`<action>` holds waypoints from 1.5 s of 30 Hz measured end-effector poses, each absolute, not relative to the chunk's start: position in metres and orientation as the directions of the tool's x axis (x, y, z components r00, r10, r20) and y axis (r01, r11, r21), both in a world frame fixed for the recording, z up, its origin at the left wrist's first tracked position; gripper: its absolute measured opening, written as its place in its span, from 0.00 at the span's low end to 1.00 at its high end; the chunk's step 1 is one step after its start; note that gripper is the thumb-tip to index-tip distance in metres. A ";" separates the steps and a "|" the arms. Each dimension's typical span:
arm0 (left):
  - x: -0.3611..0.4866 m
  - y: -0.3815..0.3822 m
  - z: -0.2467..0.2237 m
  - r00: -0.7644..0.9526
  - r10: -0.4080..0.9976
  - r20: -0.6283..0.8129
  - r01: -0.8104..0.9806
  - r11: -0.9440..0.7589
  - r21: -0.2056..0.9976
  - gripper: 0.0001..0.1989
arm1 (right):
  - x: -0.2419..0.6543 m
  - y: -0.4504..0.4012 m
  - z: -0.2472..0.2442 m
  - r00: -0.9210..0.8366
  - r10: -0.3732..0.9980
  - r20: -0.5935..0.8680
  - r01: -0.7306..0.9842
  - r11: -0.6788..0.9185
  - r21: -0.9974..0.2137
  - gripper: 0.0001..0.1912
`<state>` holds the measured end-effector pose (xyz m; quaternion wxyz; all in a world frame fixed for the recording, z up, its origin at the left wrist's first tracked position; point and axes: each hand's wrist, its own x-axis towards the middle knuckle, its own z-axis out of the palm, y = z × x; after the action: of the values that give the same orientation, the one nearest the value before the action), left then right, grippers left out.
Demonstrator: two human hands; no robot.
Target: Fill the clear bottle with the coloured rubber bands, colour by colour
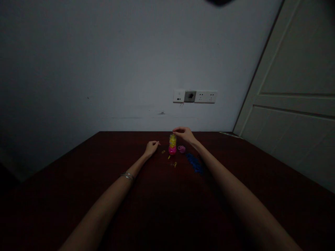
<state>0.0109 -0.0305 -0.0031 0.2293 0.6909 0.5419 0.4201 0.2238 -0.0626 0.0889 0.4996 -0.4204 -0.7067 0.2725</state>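
A small clear jar (172, 144) stands upright on the dark red table, with pink pieces at its bottom and yellow ones above. My right hand (184, 134) is over the jar's mouth, thumb and fingers pinched at the rim. Whatever they hold is too small to make out. To the left of the jar, my left hand (151, 148) rests on the table with its fingers curled together; their contents are hidden. Between the left hand and the jar lies a small yellow loop (163, 151), like a rubber band. Another yellow loop (175, 164) lies nearer me.
Right of the jar sits a pink lid-like object (181, 149) with a ring. A loose pile of blue pieces (194, 163) lies beside my right forearm. Behind the table (157, 209) is a wall with sockets (205, 97); a pale door (293, 94) stands at the right.
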 end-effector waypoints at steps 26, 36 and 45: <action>0.017 -0.030 0.011 0.369 0.919 0.139 0.707 -0.374 0.600 0.06 | 0.242 -0.143 0.047 -0.726 0.678 0.115 0.620 0.718 -0.316 0.18; 0.012 -0.036 0.016 0.365 0.929 0.066 0.700 -0.321 0.638 0.04 | 0.231 -0.138 0.029 -0.737 0.668 0.101 0.621 0.728 -0.290 0.11; 0.025 -0.030 0.094 0.349 0.865 0.362 0.575 -0.502 0.646 0.10 | 0.231 -0.137 0.021 -0.709 0.689 0.151 0.638 0.718 -0.279 0.09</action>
<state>0.0252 -0.0303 0.0939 0.2090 0.7941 0.4532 0.3470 0.2306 -0.1367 0.0212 0.1229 -0.3609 -0.9186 0.1038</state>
